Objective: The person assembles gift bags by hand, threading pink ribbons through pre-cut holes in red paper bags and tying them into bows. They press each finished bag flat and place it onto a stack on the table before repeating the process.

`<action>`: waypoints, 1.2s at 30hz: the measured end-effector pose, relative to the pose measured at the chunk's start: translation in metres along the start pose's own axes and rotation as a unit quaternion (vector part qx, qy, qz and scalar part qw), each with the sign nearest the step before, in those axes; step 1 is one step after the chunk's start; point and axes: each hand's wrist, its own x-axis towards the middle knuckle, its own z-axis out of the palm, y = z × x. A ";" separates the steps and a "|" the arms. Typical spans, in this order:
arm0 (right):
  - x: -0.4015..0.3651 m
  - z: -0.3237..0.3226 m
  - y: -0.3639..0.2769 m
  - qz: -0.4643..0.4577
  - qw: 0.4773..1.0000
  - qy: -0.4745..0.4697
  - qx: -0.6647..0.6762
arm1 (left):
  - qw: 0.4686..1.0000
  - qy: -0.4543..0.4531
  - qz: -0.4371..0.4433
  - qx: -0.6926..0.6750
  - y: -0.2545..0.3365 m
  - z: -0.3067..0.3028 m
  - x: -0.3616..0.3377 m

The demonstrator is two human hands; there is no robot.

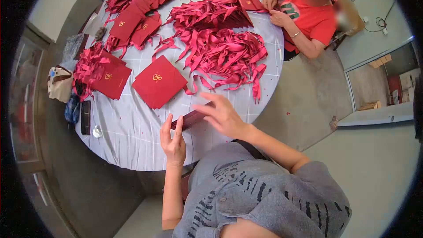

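Observation:
Close to the near table edge, a dark red paper gift bag (191, 120) is held edge-on between my hands. My left hand (173, 143) grips its left end, two fingers pointing up along the front. At the other end, my right hand (224, 117) has its fingers spread over the bag's top edge. Just beyond lies a neat stack of flat red gift bags (161, 83) with a gold emblem. A tangled heap of pink-red ribbon handles (227, 55) lies to the right of that stack.
More red bags with ribbons (112, 77) lie at the left, and others (128, 22) farther back. A phone (86, 112) and a small white object (97, 131) rest near the left edge of the white-covered table (132, 150). Across it, a person in a red shirt (315, 22) handles bags.

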 end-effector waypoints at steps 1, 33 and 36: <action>-0.001 0.004 -0.001 -0.015 1.000 -0.010 -0.013 | 1.000 0.004 0.004 0.000 -0.002 0.001 0.000; -0.002 0.026 -0.001 0.018 0.996 0.058 -0.063 | 0.984 -0.152 0.060 0.070 0.031 -0.035 0.033; -0.001 0.031 0.004 -0.004 0.996 0.057 -0.063 | 0.980 -0.166 0.050 0.100 0.030 -0.039 0.037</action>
